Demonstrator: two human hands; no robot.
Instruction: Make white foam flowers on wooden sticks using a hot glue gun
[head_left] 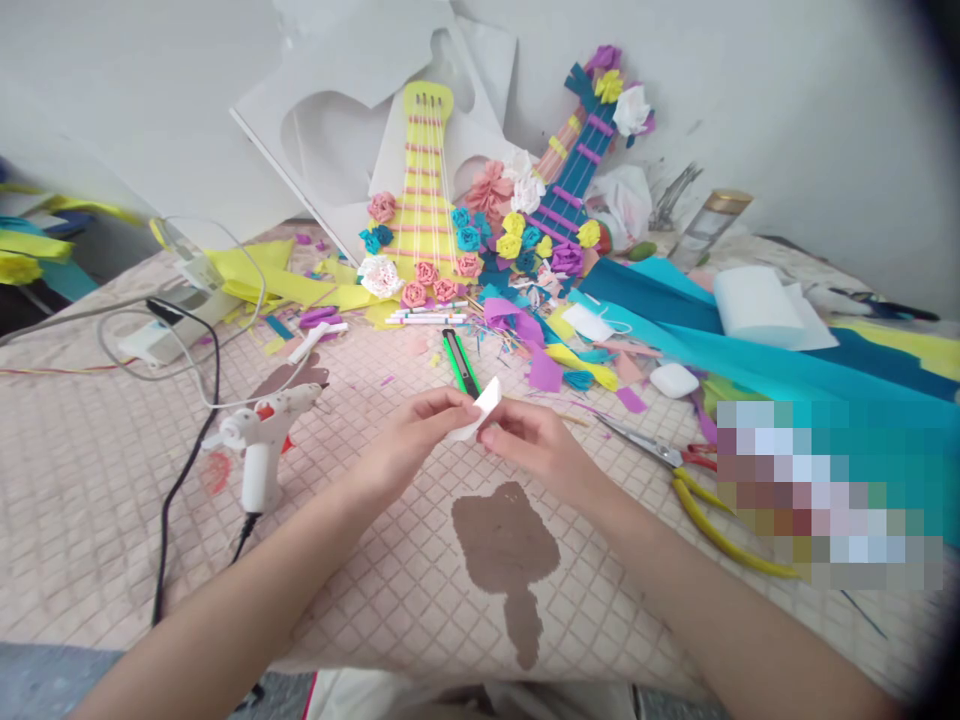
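Note:
Between my hands is a small folded white paper piece (486,404), pinched from both sides. My left hand (429,425) has its thumb and fingers pressed on the left end of it. On its right side, my right hand (534,438) grips the paper's lower edge with thumb and fingertips. Just behind the paper lies a green box cutter (459,362), partly covered by it. Farther back a yellow paper guitar (424,200) with pink, blue and white paper flowers leans upright, and a blue paper guitar (574,185) leans to its right.
A white glue gun (262,450) with a black cord stands at left. Scissors (645,440) and yellow-handled pliers (720,525) lie at right. Teal crepe paper (675,340), a white roll (757,305) and paper scraps (544,368) cover the back right. A power strip (176,320) sits back left.

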